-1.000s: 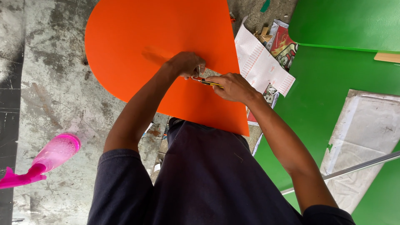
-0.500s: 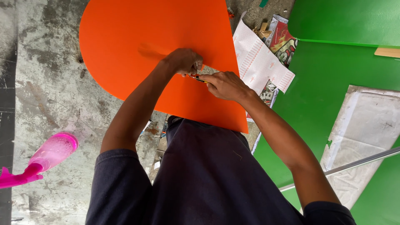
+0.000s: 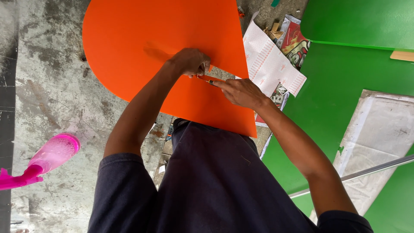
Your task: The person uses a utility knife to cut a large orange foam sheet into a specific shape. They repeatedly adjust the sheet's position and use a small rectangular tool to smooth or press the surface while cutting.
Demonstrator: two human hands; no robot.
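The right hand (image 3: 241, 91) grips a thin orange tool (image 3: 206, 79), now closer against the left hand (image 3: 189, 61), whose curled fingers press the orange sheet (image 3: 164, 34) beneath both, steadying it.

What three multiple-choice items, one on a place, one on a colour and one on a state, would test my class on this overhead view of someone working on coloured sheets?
1. Where does the pink spray bottle lie?
A. on the green sheet
B. on the grey floor, left of the person
C. on the orange sheet

2. What colour is the sheet under both hands?
A. orange
B. green
C. white

3. How is the right hand?
A. open and flat
B. out of view
C. closed on a slim tool

Answers: 1 B, it rests on bare concrete. 2 A, the left hand presses the orange sheet. 3 C, its fingers grip the slim tool.
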